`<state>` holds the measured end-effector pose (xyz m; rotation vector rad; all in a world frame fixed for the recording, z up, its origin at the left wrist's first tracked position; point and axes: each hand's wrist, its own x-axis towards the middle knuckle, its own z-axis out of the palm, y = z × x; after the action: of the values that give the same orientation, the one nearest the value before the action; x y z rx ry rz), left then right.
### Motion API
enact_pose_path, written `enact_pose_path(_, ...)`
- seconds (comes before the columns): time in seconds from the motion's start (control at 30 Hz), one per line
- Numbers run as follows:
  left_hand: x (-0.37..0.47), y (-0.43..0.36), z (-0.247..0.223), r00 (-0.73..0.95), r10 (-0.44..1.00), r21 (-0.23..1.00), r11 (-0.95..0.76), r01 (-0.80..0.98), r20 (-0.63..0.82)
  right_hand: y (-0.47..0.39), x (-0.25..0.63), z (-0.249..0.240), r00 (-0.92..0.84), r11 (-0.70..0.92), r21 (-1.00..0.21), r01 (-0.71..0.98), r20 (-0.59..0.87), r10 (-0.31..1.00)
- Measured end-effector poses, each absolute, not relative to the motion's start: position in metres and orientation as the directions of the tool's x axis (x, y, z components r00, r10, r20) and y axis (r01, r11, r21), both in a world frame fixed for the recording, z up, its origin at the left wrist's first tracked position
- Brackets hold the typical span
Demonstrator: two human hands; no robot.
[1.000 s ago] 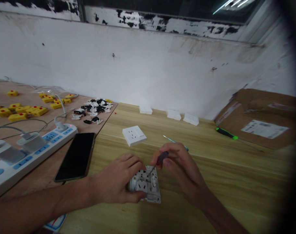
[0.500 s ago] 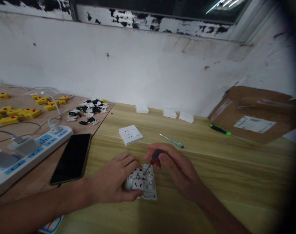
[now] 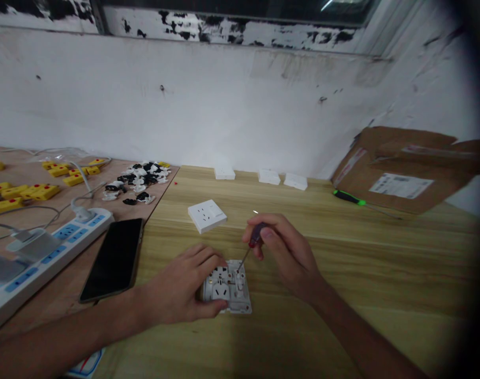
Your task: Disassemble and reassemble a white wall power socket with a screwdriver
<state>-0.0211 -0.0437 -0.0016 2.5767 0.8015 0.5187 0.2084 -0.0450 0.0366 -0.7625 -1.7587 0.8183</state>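
Observation:
My left hand point(image 3: 185, 287) is closed on the left side of a white wall socket point(image 3: 237, 302), its cover off and its inner parts showing, which lies on the wood-grain table. The thumb presses the near edge and the fingers the far side. In my right hand point(image 3: 289, 252) is a small screwdriver point(image 3: 257, 235) with a dark purple and red handle, gripped between thumb and fingers. Its thin shaft slants down to the left, the tip at the upper right part of the socket. Beyond the hands lies a complete white socket with a switch point(image 3: 207, 216).
A black phone point(image 3: 112, 258) and a white power strip point(image 3: 62, 247) with plugs lie left. Farther back are yellow blocks point(image 3: 38, 191) and small black and white parts point(image 3: 139, 181). White plates point(image 3: 269, 177) line the wall. A cardboard box point(image 3: 398, 163) and a green-black screwdriver point(image 3: 348, 197) are right.
The screwdriver tip has shifted right and up on the socket, from near its middle to the upper right part. My right hand now mostly covers the clear-handled screwdriver behind it. The view has shifted slightly.

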Motion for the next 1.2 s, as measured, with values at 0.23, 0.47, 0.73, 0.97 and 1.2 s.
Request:
enact_pose_path(0.23,-0.021,-0.043,-0.003,0.769,0.596,0.457,-0.765,0.454,0.232,-0.044,0.209,0.032,-0.370,0.570,-0.807,0.153,0.488,0.791)
enact_pose_path(0.47,-0.021,-0.043,-0.002,0.769,0.597,0.449,-0.765,0.461,0.228,-0.041,0.211,0.031,-0.373,0.601,-0.752,0.272,0.493,0.786)
enact_pose_path(0.73,-0.021,-0.043,-0.002,0.771,0.598,0.446,-0.764,0.466,0.218,-0.040,0.216,0.048,-0.445,0.659,-0.646,0.385,0.495,0.746)
enact_pose_path(0.97,-0.022,-0.043,-0.004,0.773,0.591,0.467,-0.764,0.445,0.231,-0.039,0.228,0.058,-0.520,0.612,-0.683,0.399,0.381,0.764)
enact_pose_path(1.2,-0.022,-0.044,-0.004,0.768,0.594,0.493,-0.756,0.431,0.240,-0.035,0.236,0.063,-0.602,0.597,-0.705,0.383,0.300,0.740)
